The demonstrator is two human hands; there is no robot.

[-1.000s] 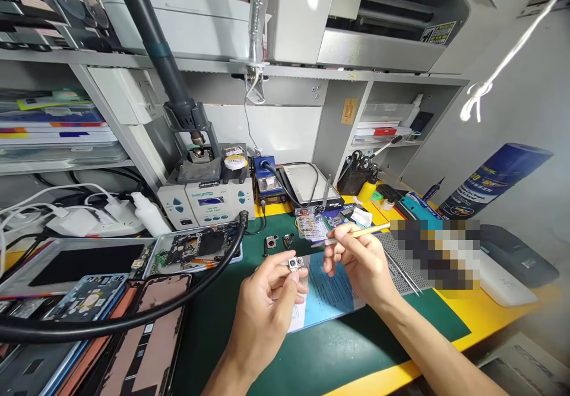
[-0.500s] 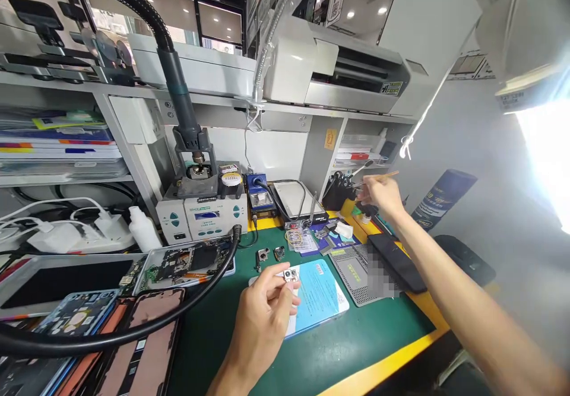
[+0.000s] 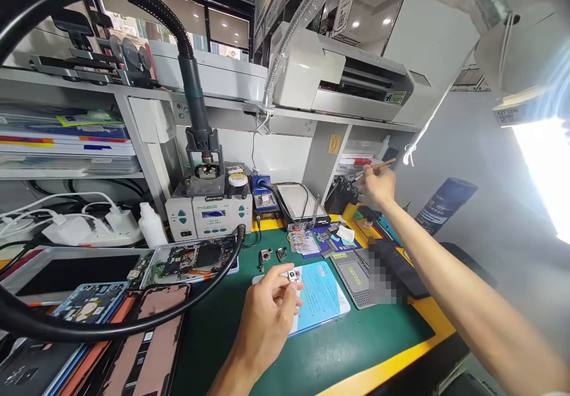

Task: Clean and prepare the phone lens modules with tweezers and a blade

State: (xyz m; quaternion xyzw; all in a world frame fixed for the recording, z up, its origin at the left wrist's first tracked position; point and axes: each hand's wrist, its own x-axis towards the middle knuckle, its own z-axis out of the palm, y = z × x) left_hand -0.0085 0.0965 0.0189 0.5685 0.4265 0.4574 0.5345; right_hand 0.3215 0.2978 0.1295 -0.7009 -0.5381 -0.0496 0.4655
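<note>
My left hand (image 3: 267, 319) pinches a small dual-lens camera module (image 3: 294, 275) between thumb and forefinger, above a light blue card (image 3: 321, 295) on the green mat (image 3: 338, 348). My right hand (image 3: 378, 185) is stretched far out to the back right, over a black tool holder (image 3: 342, 194), with its fingers closed on a thin yellow-handled tool (image 3: 378, 165). Two more small camera parts (image 3: 272, 254) lie on the mat behind the card.
A hot-air station (image 3: 209, 212) with its black hose (image 3: 111, 319) stands at the back centre. Opened phones and a circuit board tray (image 3: 187, 259) fill the left. A grey perforated pad (image 3: 354, 271), a dark phone (image 3: 401, 268) and a blue cylinder (image 3: 445, 203) sit right.
My right hand left the spot beside the camera module and reached up and away to the back right with the thin tool. The view tilted upward. My left hand kept the module.
</note>
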